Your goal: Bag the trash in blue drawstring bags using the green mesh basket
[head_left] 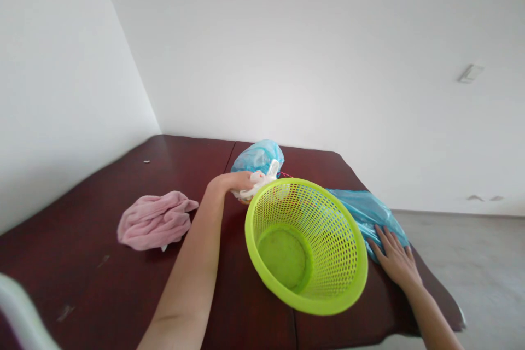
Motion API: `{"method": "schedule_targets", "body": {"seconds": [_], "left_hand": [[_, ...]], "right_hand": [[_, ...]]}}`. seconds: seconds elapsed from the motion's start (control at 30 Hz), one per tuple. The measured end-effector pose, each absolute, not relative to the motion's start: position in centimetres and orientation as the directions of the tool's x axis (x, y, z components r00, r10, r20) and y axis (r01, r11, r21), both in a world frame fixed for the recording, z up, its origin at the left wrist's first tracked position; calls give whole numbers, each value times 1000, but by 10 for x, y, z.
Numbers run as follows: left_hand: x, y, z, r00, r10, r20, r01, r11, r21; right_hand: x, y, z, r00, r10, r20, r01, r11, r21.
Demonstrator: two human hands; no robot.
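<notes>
My left hand reaches past the basket and grips a white plastic bag, its fingers partly hidden in the folds. Just behind that stands a puffed-up blue plastic bag. A green perforated plastic basket leans with its mouth toward me, and nothing lies inside it. To its right, my right hand rests with spread fingers on a flattened blue plastic bag near the table's right edge. The basket hides part of both the white bag and the flat blue one.
A crumpled pink cloth lies left of my left forearm on the dark red table. A small pale scrap sits farther back. White walls border the table's left and rear. At the lower left corner, a pale curved object is cut off.
</notes>
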State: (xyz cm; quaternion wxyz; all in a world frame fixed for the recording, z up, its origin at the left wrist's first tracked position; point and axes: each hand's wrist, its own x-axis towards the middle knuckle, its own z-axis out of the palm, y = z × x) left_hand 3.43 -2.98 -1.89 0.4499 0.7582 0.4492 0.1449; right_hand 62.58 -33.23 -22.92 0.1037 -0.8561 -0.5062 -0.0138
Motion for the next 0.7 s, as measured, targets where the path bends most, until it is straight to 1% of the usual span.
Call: {"method": "schedule_targets", "body": {"seconds": [0.07,0.1,0.17,0.23,0.27,0.3,0.33,0.43,0.5,0.63,0.7], "left_hand": [[26,-30,-5,525,832,-178,614,-225,757],[22,-31,2,492,859,-145,643,-245,726],[16,-35,14,377,926,-28,734,-280,619],[11,-39,22,246,964,101,831,-263,490],[10,-41,25,190,970,154,863,-240,444],[8,-43,28,143,970,197,876,-217,431],[6,-45,30,94,967,236,874,-193,445],[-1,-52,38,-82,932,352,831,-131,541],[-11,-55,43,-180,896,407,815,-96,572],[-42,-54,39,-277,845,457,835,-24,550],[-55,-47,24,-270,866,421,863,23,505]], "right_hand": [[625,-332,-229,497,857,138,864,-473,-172],[625,-332,-229,501,855,137,861,-477,-174],[625,-331,-230,508,852,129,857,-484,-180],[626,-331,-230,508,851,131,856,-482,-188],[626,-331,-231,507,851,139,857,-479,-192],[626,-331,-231,504,851,149,858,-474,-195],[626,-331,-231,502,850,158,860,-471,-197],[626,-331,-233,505,848,162,858,-473,-199],[628,-331,-234,507,847,160,856,-475,-203],[630,-331,-237,508,842,183,855,-467,-226],[631,-331,-237,512,838,187,851,-467,-240]]}}
